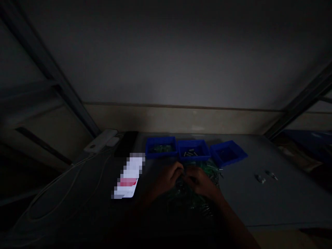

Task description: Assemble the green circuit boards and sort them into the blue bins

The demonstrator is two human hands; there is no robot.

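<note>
Both hands are close together over a clear plastic bag (201, 204) with green and shiny pieces in or under it. My left hand (169, 176) is closed, its fingertips pinched near the top of the bag. Facing it, my right hand (201, 181) is closed too, with fingers curled inward. Whatever sits between the fingertips is too dark and small to make out. Just beyond the hands stand three blue trays: the left tray (147, 152) holds greenish pieces, the middle tray (206, 148) holds several small metal cylinders, and the right tray (241, 152) sits angled.
A lit phone (131, 173) lies left of my hands. Behind it are a dark flat object (126, 143) and a white power strip (101, 141) with loose cables (62, 169). Two small whitish items, one of them a pale piece (260, 178), lie on the right. A wall backs the table.
</note>
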